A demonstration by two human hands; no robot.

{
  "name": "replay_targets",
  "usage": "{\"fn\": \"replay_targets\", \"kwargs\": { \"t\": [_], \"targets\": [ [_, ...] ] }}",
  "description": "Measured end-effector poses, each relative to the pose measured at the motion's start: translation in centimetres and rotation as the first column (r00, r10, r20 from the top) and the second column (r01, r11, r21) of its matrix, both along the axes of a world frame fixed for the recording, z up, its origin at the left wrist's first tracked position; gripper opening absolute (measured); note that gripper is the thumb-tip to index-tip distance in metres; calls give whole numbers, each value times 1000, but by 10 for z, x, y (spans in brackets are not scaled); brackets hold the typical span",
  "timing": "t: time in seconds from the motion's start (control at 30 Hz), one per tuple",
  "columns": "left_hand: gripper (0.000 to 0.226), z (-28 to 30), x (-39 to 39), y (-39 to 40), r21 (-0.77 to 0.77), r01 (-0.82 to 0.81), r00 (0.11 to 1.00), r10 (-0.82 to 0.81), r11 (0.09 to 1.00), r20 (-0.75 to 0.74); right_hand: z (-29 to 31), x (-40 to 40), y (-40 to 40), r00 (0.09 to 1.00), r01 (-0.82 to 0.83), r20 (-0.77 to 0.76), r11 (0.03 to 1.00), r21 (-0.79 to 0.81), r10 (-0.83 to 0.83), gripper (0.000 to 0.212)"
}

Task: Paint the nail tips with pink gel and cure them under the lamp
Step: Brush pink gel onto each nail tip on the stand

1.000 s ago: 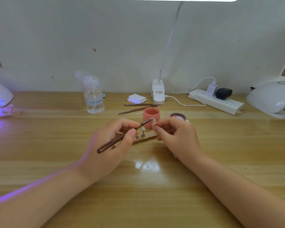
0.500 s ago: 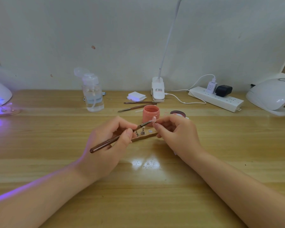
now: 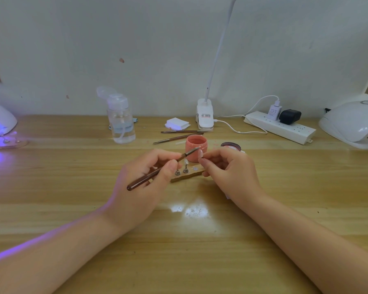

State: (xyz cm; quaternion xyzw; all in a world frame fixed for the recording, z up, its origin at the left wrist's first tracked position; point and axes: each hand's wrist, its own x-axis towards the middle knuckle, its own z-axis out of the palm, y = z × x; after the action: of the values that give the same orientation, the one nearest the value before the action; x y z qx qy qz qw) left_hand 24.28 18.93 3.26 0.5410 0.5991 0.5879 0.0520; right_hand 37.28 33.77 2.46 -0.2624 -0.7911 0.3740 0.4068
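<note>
A pale wall backs the wooden surface [image 3: 263, 198], which carries two curing lamps [image 3: 353, 122], one at each end, one pink gel jar [image 3: 195, 147] and two spare brushes [image 3: 179, 137]. The left hand [image 3: 145, 187] pinches a brush [image 3: 157, 171] whose bristles meet the nail tip [image 3: 200, 153] pinched by the right hand [image 3: 227, 170] in front of the jar.

Brush meets the tip

The brush [image 3: 164, 168] in the left hand [image 3: 145, 185] has swung its bristles up against the nail tip [image 3: 200, 153], which the right hand [image 3: 227, 172] has lifted slightly before the pink jar [image 3: 196, 146].

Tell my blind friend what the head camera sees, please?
A left hand holds a brush to a nail tip pinched by the right hand, over a wooden table with a pink gel jar.
</note>
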Motion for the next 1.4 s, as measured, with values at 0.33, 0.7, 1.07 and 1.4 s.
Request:
{"fn": "replay_targets", "kwargs": {
  "t": [0.33, 0.7, 1.07, 1.4],
  "targets": [
    [20, 0, -1, 0, 25, 16, 1000, -16, 1000, 13, 1, 0, -1, 1000, 2, -18, 1000, -3, -2, 2],
    [17, 2, -2, 1, 74, 22, 1000, -22, 997, -7, 3, 0, -3, 998, -58, -42, 997, -54, 56, 8],
    [17, -2, -2, 0, 44, 14, 998, -17, 999, 58, 2, 0, -3, 995, -73, -77, 994, -82, 66, 4],
    [17, 0, -1, -2, 71, 13, 999, -17, 997, 44, 3, 1, -3, 996, -59, -67, 996, -67, 54, 3]
  ]
}}
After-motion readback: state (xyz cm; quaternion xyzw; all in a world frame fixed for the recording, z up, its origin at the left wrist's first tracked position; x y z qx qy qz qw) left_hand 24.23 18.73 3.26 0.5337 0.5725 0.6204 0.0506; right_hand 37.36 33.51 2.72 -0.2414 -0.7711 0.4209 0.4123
